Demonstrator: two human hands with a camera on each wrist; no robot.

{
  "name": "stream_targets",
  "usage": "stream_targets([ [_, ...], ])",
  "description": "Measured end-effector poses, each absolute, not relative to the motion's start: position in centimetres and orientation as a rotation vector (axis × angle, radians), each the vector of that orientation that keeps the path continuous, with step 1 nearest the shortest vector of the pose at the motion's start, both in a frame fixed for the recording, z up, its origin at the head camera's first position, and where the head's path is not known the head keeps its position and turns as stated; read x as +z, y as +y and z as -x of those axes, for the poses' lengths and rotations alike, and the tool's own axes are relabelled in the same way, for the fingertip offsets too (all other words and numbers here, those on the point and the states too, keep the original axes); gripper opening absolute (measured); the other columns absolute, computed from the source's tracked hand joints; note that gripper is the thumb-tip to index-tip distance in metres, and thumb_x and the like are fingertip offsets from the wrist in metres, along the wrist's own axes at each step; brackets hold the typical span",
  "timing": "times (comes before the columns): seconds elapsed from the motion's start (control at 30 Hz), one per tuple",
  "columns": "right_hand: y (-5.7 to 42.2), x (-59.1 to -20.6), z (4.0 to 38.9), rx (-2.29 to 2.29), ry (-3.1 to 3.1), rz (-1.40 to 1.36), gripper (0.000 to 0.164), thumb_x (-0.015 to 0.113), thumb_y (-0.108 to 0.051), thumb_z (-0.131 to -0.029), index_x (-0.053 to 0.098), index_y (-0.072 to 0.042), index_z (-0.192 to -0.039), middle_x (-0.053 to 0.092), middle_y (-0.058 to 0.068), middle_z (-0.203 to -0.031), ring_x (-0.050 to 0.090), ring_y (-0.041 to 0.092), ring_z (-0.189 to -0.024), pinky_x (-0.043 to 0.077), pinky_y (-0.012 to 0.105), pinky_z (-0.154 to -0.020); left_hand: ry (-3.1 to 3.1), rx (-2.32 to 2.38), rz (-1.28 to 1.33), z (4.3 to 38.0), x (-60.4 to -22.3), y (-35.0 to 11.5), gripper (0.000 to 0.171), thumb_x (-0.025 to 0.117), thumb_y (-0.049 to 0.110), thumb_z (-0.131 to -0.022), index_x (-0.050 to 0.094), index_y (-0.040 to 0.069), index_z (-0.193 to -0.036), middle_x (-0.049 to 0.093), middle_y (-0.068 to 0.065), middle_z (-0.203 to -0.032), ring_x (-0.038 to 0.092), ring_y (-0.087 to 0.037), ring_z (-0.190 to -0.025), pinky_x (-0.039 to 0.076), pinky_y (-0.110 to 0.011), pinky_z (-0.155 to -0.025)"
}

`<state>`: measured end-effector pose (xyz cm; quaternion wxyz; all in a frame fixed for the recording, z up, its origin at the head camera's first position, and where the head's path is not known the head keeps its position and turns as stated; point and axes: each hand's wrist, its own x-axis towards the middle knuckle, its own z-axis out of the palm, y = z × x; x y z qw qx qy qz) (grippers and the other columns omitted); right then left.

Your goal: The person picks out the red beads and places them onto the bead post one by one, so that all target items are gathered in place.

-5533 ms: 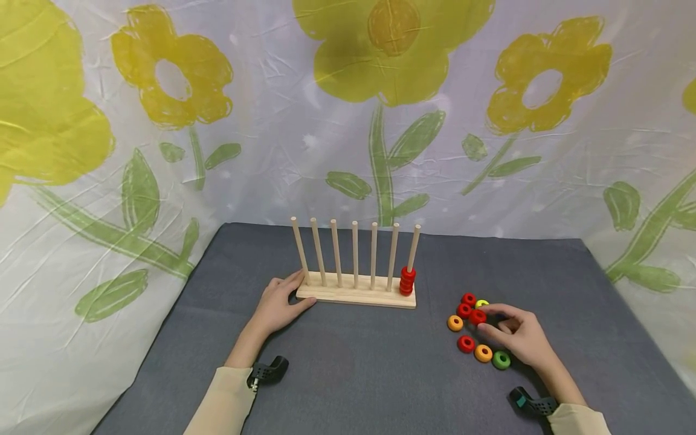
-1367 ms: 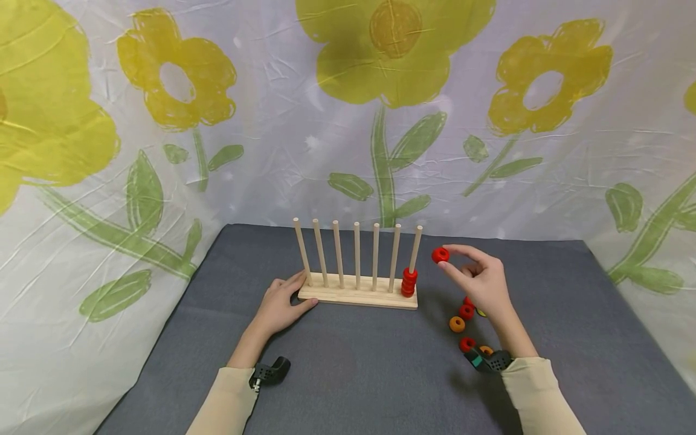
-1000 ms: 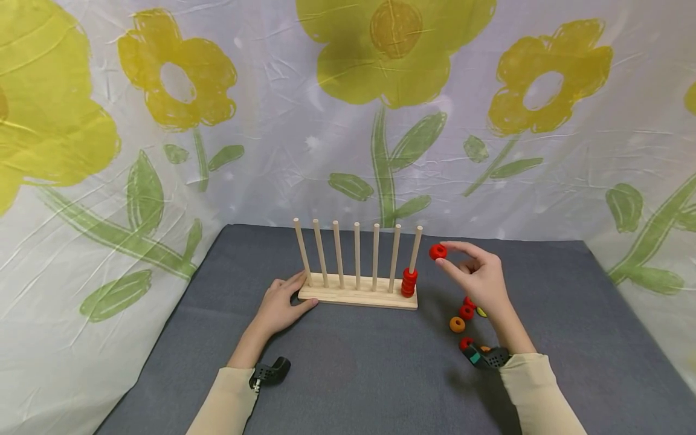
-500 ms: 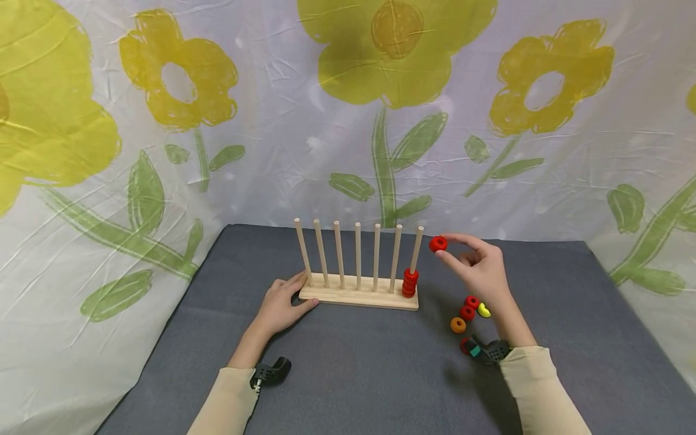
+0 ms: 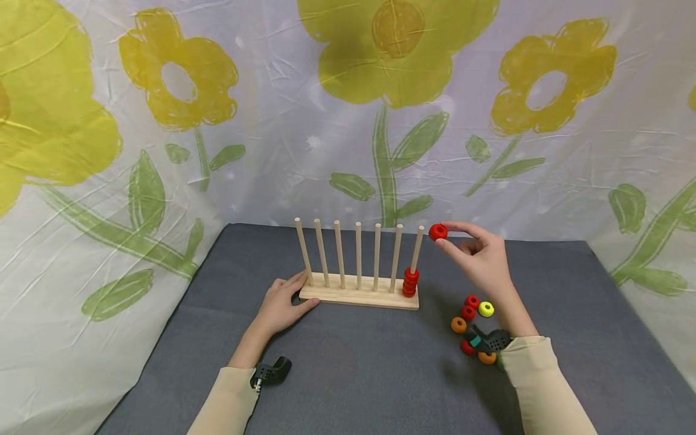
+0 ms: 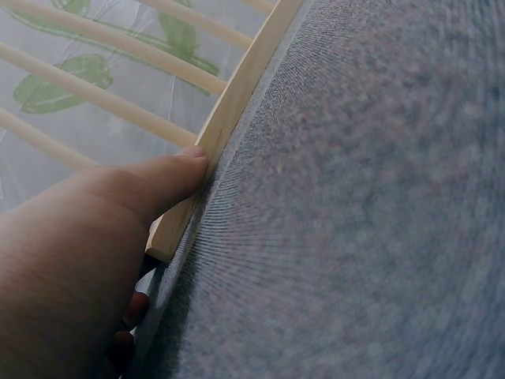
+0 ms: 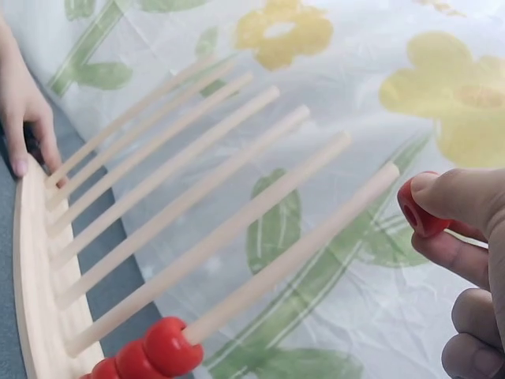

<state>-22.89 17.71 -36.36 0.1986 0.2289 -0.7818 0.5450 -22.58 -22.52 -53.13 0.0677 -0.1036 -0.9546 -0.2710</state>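
Observation:
A wooden peg rack (image 5: pixel 348 293) with a row of upright pegs stands on the dark cloth. My left hand (image 5: pixel 280 309) grips its left end, thumb along the front edge and fingers behind, as the left wrist view also shows. A short stack of red beads (image 5: pixel 410 283) sits low on the rightmost peg. Between thumb and fingertips, my right hand (image 5: pixel 481 260) pinches one more red bead (image 5: pixel 438 232), raised just right of that peg's top. In the right wrist view, a small gap separates this bead (image 7: pixel 430 223) from the tip of the peg.
Loose beads lie on the cloth below my right forearm: red (image 5: pixel 472 301), yellow (image 5: pixel 486 309), orange (image 5: pixel 459 325) and others. The wrist camera (image 5: pixel 492 340) and sleeve partly cover some, including a green one. A flower-printed curtain (image 5: pixel 272 157) hangs behind the table.
My right hand took a red bead from the loose group, carried it up and left to the rightmost peg, and has lifted it higher over the last second. My left hand stays on the rack.

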Motion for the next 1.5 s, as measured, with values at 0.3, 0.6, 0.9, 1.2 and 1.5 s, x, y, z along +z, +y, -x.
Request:
stream_targets([
  [0.3,17.3,-35.5,23.2,1.527,-2.167,-0.68,0.029,0.075,0.007,-0.089,0.072,0.006,-0.118,0.029,0.001,-0.048,0.021,0.016,-0.041,0.019,0.032,-0.041,-2.881,-0.805,0.306,22.6,-53.2,-22.5,0.084,0.069,0.056,-0.092,0.043,0.009,-0.156,0.043,-0.011,-0.156,0.048,-0.029,-0.105,0.041,-0.051,-0.088],
  [0.6,16.6,-34.8,23.2,1.503,-2.153,-0.71,0.029,0.077,0.008,-0.087,0.072,0.006,-0.116,0.028,0.003,-0.048,0.02,0.016,-0.043,0.018,0.031,-0.042,-2.89,-0.824,0.29,22.7,-53.1,-22.5,0.082,0.071,0.055,-0.092,0.043,0.011,-0.156,0.042,-0.01,-0.157,0.047,-0.029,-0.105,0.04,-0.05,-0.087],
  [0.9,15.6,-34.3,23.5,1.497,-2.143,-0.762,0.029,0.077,0.009,-0.086,0.073,0.007,-0.115,0.025,0.006,-0.048,0.017,0.015,-0.043,0.017,0.031,-0.043,-2.899,-0.803,0.283,22.8,-53.3,-22.6,0.081,0.071,0.054,-0.092,0.043,0.012,-0.156,0.042,-0.008,-0.157,0.047,-0.027,-0.104,0.04,-0.049,-0.087],
  [1.2,15.4,-34.5,23.7,1.471,-2.146,-0.778,0.028,0.078,0.008,-0.086,0.073,0.006,-0.114,0.024,0.006,-0.047,0.016,0.002,-0.045,0.016,0.031,-0.043,-2.893,-0.802,0.291,22.7,-53.3,-22.5,0.083,0.07,0.056,-0.092,0.043,0.011,-0.156,0.043,-0.01,-0.157,0.047,-0.028,-0.103,0.04,-0.05,-0.086],
  [1.5,15.5,-35.1,23.7,1.428,-2.19,-0.765,0.028,0.079,0.005,-0.087,0.075,0.003,-0.114,0.031,0.006,-0.049,0.018,0.002,-0.044,0.019,0.029,-0.042,-2.893,-0.805,0.292,22.8,-53.3,-22.5,0.083,0.07,0.056,-0.092,0.043,0.011,-0.156,0.043,-0.009,-0.157,0.047,-0.027,-0.105,0.04,-0.049,-0.088],
])
